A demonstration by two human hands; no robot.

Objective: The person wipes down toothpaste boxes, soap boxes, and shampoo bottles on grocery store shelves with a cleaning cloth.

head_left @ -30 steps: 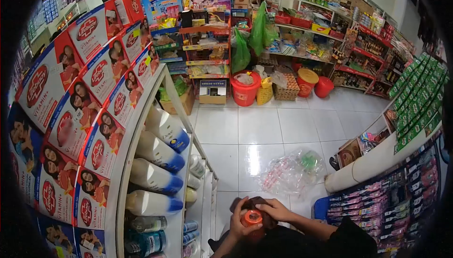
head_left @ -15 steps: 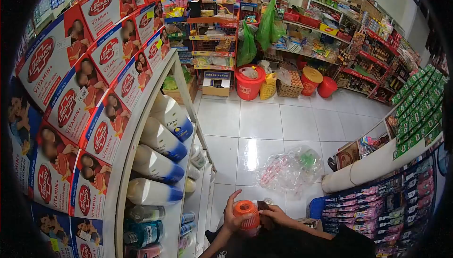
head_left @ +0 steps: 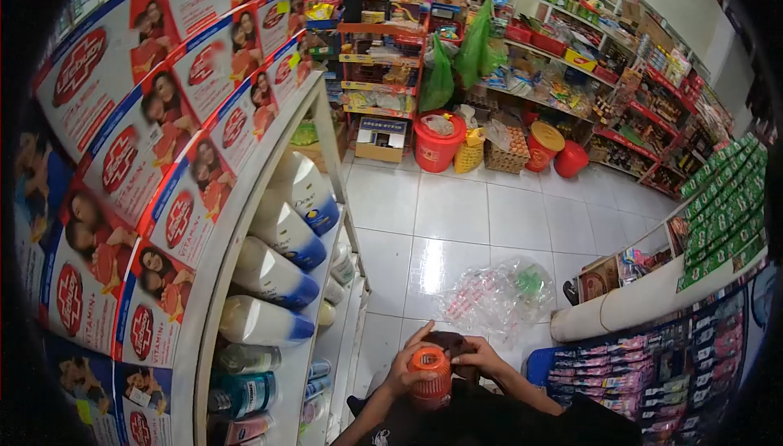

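You hold a small orange plastic jar with a ribbed lid (head_left: pixel 429 374) low in front of you, at the bottom of the view, in the aisle of a crowded grocery shop. Your left hand (head_left: pixel 401 367) is wrapped around the jar's left side, fingers curled shut on it; your right hand (head_left: pixel 483 358) lies against the jar's right side near the lid, fingers bent and touching it, with a dark brown object (head_left: pixel 450 341) showing just behind the jar between the two hands. Whether the right hand actually grips the jar or only rests on it cannot be told.

Just beyond the jar, a crumpled clear plastic bag with red print (head_left: pixel 497 289) lies on the white tiled floor (head_left: pixel 457 209). To the jar's left stands a white shelf unit (head_left: pixel 218 283) carrying white bottles with blue caps (head_left: pixel 269 275) lying on their sides, under rows of red-and-white soap cartons (head_left: pixel 130 152). To the jar's right hangs a rack of pink and purple sachets (head_left: pixel 644 360). Far beyond the jar, across the floor, a red plastic bucket (head_left: pixel 437 142) sits near a woven basket of eggs (head_left: pixel 507 150).
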